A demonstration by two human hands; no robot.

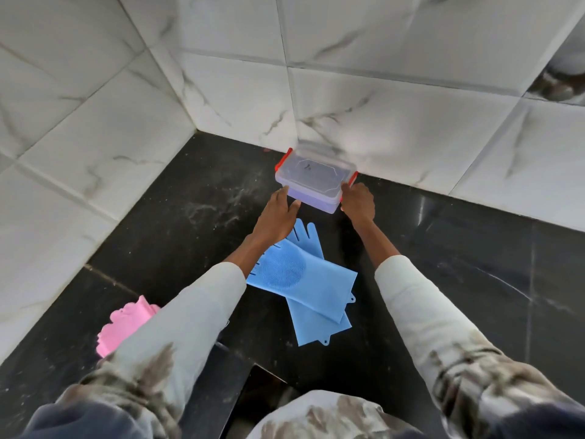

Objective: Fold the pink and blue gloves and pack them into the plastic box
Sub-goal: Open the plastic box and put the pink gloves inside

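Observation:
A clear plastic box (311,177) with red clips and its lid on stands on the black counter near the back wall. My left hand (278,213) holds its near left corner, and my right hand (357,201) grips its right end by a red clip. Two blue gloves (304,274) lie flat and overlapping on the counter just in front of the box, partly under my left wrist. The pink gloves (126,321) lie further left and nearer to me, mostly hidden by my left sleeve.
The black stone counter (459,280) sits in a corner of white marble-look tiled walls (95,122), which close it off at the left and back. Pale dusty smears mark the counter left of the box. The counter's front edge runs below my arms.

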